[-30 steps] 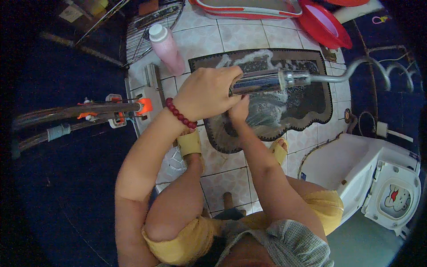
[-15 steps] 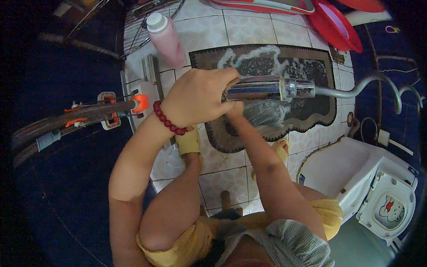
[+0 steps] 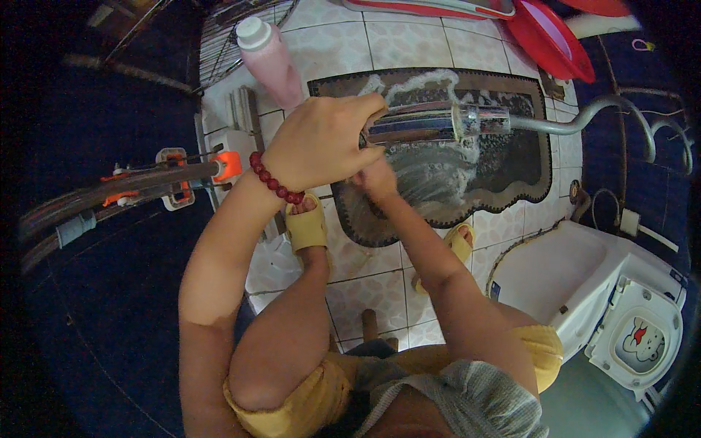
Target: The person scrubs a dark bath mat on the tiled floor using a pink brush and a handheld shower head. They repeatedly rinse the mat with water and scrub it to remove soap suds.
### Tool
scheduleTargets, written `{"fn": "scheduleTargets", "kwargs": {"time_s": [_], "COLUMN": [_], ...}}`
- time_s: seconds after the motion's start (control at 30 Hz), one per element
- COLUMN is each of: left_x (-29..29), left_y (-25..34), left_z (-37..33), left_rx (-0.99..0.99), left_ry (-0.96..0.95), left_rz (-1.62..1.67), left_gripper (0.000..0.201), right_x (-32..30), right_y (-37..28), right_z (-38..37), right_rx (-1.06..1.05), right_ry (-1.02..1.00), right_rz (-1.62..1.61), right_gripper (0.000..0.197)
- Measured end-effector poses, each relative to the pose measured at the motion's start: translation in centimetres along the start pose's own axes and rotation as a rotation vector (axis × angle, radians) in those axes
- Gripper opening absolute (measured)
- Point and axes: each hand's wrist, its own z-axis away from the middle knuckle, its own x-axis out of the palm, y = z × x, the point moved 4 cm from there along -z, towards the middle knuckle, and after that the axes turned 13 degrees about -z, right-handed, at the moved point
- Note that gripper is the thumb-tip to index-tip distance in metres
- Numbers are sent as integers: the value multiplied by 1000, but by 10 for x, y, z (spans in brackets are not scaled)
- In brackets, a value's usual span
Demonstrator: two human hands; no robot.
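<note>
My left hand (image 3: pixel 325 142), with a dark red bead bracelet (image 3: pixel 274 181) at the wrist, is closed round a shiny chrome shower head (image 3: pixel 416 125). A grey hose (image 3: pixel 558 127) runs from its clear collar toward the right. The shower head is held level above a dark floor mat (image 3: pixel 504 157) with a scalloped edge. White suds (image 3: pixel 431 79) and swirled smears lie on the mat. My right hand (image 3: pixel 378 180) is low over the mat's near left part, behind and below my left hand. Its fingers look curled, but they are mostly hidden, as is anything in them.
A pink bottle (image 3: pixel 272 69) with a white cap stands beyond my left hand. Red basins (image 3: pixel 546 40) lean at the far right. A white toilet (image 3: pixel 558 274) is at right; handles with orange clips (image 3: pixel 226 167) hang at left. Yellow slippers (image 3: pixel 307 228) are on my feet.
My right hand has drawn left and nearer my left hand. My left hand and the shower head have shifted slightly up and left in view. Swirl marks in the suds show more.
</note>
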Motion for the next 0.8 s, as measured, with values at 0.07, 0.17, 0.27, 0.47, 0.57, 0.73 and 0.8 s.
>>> {"fn": "scheduleTargets", "kwargs": {"time_s": [0.07, 0.17, 0.27, 0.47, 0.57, 0.73, 0.8], "left_x": [-1, -3, 1, 7, 9, 2, 4], "left_y": [-3, 5, 2, 5, 2, -2, -9], "left_z": [1, -11, -2, -7, -5, -10, -4], "left_rx": [-14, 33, -2, 5, -9, -13, -4], "left_ry": [9, 40, -7, 4, -26, 36, 67], "left_rz": [7, 23, 8, 49, 35, 31, -6], "left_gripper": [37, 37, 37, 37, 36, 36, 36], "right_x": [-15, 12, 23, 2, 17, -2, 16], "right_y": [10, 42, -20, -24, -5, 4, -34], "right_z": [-6, -8, 12, -6, -13, -26, -16], "right_rx": [226, 415, -161, 108, 61, 150, -43], "right_ry": [256, 156, -110, 194, 50, 278, 95], "right_rz": [-34, -357, 93, -56, -25, -31, 23], "right_gripper": [50, 46, 42, 43, 39, 39, 44]}}
